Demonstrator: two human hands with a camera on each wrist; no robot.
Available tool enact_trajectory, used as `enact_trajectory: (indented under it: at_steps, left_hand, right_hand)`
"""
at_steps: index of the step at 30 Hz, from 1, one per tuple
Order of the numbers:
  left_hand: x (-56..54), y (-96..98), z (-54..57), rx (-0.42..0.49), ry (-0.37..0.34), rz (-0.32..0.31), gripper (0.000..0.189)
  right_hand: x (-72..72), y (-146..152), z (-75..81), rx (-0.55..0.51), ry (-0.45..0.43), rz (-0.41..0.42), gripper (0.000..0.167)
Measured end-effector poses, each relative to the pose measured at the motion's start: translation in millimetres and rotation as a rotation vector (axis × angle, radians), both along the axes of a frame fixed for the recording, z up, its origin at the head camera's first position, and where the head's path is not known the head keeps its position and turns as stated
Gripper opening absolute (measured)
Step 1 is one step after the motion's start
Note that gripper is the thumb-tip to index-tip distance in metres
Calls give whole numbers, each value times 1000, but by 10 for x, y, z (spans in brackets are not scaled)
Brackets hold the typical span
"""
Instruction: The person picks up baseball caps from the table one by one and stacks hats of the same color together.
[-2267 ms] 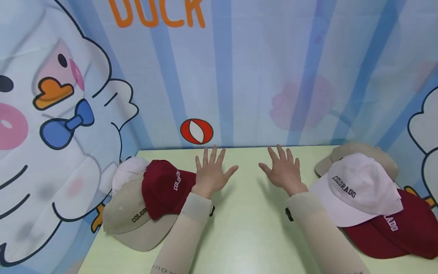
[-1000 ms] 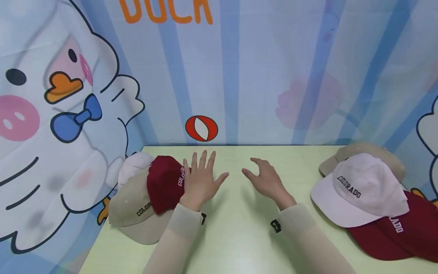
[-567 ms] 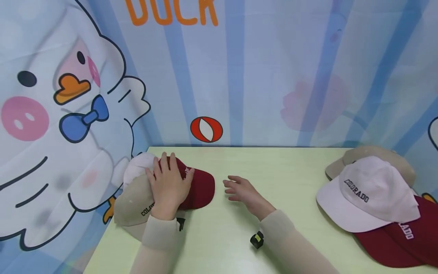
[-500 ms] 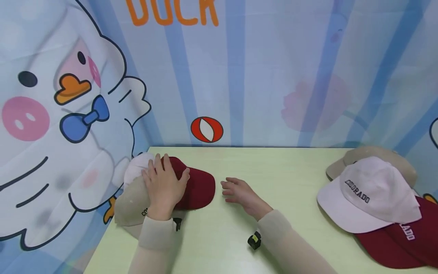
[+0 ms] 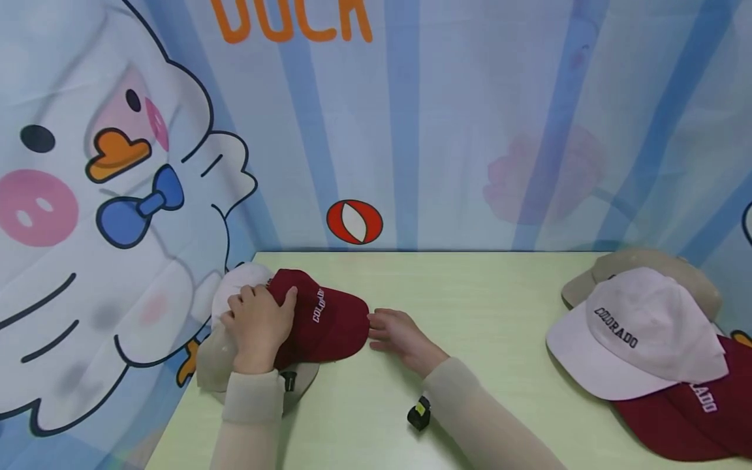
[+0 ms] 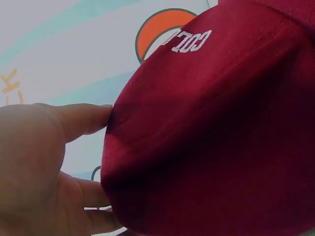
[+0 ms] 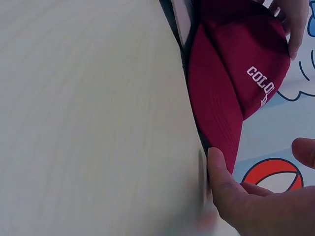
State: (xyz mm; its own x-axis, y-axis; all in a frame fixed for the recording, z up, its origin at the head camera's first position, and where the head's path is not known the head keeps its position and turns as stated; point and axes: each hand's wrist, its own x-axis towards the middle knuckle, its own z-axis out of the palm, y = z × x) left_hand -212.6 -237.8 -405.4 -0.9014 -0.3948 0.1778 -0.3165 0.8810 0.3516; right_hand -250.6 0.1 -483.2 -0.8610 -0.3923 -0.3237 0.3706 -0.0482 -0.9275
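Maroon cap [image 5: 323, 324]: woven fabric, domed crown held in curled left grip [image 5: 258, 328], rounded brim at fingertips of half-spread right grip [image 5: 407, 341], holding nothing.

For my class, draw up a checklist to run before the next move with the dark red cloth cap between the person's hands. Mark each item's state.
1. Left hand holding the dark red cloth cap at its crown: ok.
2. Right hand at the brim's outer edge: ok.
3. Right hand's grip firm: cannot tell.
4. No other cap on top: ok.
5. Cap separate from the beige cloth cap: not ok, it overlaps it.
6. Right-side white cloth cap apart from both hands: ok.
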Motion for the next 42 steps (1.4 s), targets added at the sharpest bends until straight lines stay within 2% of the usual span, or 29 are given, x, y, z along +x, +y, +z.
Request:
enact_trajectory:
  at_steps: [8,13,19,24,32,37,42]
  left_hand:
    - [-44,38,29,71,22,-18,70]
    - [-67,84,64,203,49,-48,68]
    - [-77,130,99,362,55,-106,70]
    - [-81,195,119,450,52,-137,72]
    - [-86,323,134,496,82,-195,67]
    - [-96,386,122,510,110,-206,62]
    - [-114,442,114,565,116,-241,59]
  right_hand:
    - [4,3,-41,-6,-6,-21,62]
    - [27,21,-25,-18,-10,-26,60]
    - [42,75,7,-41,-28,-76,56]
    - [50,121,10,-53,-26,-97,54]
    - [93,185,16,-49,-18,-107,53]
    - [116,239,35,-49,-13,-116,53]
    - [131,295,50,-51,-11,-111,54]
